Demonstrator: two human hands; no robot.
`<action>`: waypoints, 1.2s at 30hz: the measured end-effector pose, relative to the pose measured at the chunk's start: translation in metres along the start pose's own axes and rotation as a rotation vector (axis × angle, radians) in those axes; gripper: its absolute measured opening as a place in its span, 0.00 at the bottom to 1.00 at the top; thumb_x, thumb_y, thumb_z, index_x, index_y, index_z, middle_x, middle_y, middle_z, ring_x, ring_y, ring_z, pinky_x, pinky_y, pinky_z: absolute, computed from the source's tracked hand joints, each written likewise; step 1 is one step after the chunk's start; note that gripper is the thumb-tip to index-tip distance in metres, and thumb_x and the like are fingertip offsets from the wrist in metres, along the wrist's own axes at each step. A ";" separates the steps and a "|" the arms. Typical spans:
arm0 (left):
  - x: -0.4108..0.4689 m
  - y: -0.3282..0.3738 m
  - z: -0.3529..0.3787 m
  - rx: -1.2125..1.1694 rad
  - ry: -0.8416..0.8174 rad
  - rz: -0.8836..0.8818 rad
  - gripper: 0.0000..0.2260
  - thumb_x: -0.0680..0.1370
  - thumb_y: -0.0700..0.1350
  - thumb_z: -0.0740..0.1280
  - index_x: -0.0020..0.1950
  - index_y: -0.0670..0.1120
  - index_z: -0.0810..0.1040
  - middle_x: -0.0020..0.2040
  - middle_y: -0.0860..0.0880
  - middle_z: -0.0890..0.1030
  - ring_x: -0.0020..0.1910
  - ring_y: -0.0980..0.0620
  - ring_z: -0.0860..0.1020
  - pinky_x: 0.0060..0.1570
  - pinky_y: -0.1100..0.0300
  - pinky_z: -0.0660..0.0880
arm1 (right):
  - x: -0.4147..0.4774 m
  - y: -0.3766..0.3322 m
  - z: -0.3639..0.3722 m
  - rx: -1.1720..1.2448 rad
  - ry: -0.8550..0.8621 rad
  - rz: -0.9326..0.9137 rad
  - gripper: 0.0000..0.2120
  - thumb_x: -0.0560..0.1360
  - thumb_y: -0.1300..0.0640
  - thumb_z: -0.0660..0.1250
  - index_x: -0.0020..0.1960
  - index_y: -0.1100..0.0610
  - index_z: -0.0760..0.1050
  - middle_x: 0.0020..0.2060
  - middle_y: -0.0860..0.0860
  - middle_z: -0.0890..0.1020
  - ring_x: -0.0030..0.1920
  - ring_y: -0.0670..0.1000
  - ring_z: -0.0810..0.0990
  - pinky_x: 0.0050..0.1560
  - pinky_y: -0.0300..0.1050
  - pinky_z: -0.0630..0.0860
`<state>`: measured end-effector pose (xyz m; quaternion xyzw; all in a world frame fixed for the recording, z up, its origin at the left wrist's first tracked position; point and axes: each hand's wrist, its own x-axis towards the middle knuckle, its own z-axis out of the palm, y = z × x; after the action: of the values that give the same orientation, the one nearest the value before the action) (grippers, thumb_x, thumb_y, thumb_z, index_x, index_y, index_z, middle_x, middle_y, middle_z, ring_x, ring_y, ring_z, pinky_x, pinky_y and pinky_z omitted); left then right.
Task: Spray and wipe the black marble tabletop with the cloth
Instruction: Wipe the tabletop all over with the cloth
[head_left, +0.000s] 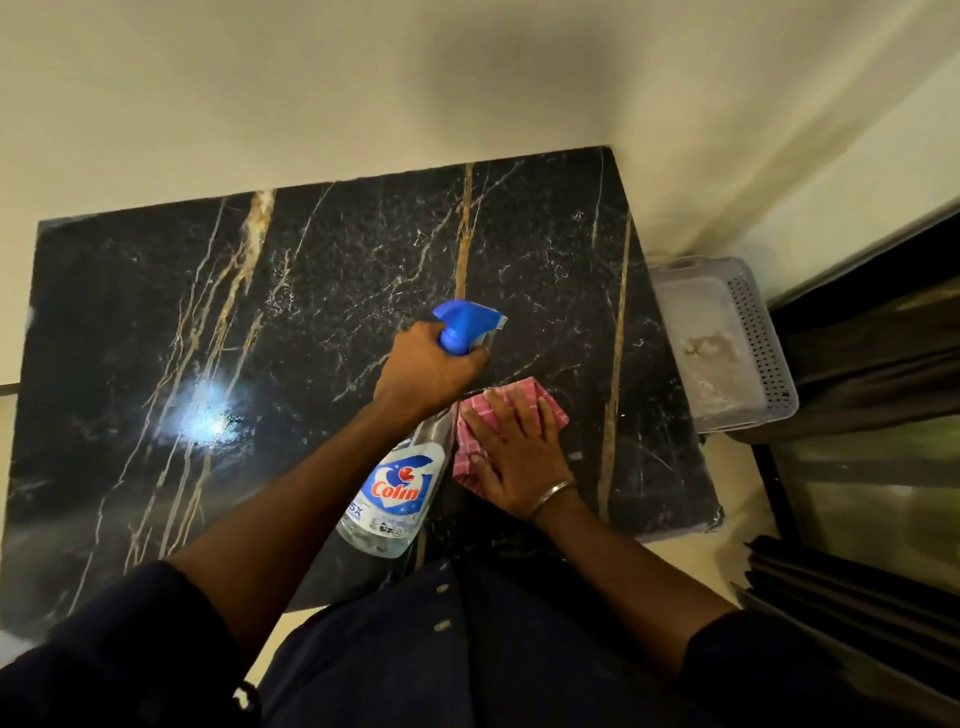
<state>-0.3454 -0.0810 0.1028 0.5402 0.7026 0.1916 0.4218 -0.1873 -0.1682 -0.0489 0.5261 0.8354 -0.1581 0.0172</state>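
Dark sleeves (104, 649) frame the shot, and the left hand (428, 371) is up over the black marble worktop (311, 312), fingers wrapped round the neck of the spray bottle (400, 488), its blue nozzle pointing right. The right hand (514, 457) lies flat, fingers straight, pressing the pink checked cloth (545, 402) onto the worktop near its front right corner, just beside the bottle. A grey basket (737, 338) sits off the right edge.

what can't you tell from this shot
Head view only:
- Trigger of the spray bottle: hidden by the left hand gripping the neck, so squeezing cannot be told.
- Most of the cloth: covered by the flat right hand.
- Near edge of the tabletop: blocked by arms and body; a glare spot hides surface detail.
- Contents of the basket: blurred.
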 end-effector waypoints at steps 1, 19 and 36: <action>-0.001 -0.003 -0.001 0.005 -0.010 0.004 0.09 0.73 0.49 0.71 0.48 0.45 0.77 0.36 0.49 0.80 0.35 0.53 0.79 0.38 0.58 0.78 | -0.006 0.010 -0.001 -0.033 -0.012 -0.017 0.33 0.78 0.39 0.53 0.80 0.46 0.47 0.79 0.54 0.52 0.78 0.61 0.45 0.74 0.69 0.49; -0.036 -0.068 -0.021 0.085 -0.185 0.080 0.13 0.73 0.51 0.72 0.52 0.45 0.77 0.39 0.51 0.80 0.37 0.55 0.79 0.34 0.65 0.72 | -0.050 -0.021 0.007 -0.007 0.162 0.776 0.32 0.78 0.39 0.47 0.79 0.47 0.51 0.77 0.59 0.59 0.75 0.67 0.56 0.71 0.73 0.52; -0.054 -0.070 -0.025 0.112 -0.274 0.194 0.13 0.73 0.50 0.72 0.53 0.47 0.76 0.40 0.51 0.80 0.38 0.55 0.80 0.37 0.64 0.74 | -0.135 0.008 0.021 -0.058 0.178 0.703 0.29 0.79 0.42 0.52 0.77 0.51 0.56 0.74 0.59 0.65 0.73 0.64 0.63 0.69 0.69 0.61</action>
<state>-0.4044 -0.1497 0.0870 0.6492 0.5926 0.1165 0.4624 -0.1229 -0.2884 -0.0448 0.7922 0.6058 -0.0723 0.0124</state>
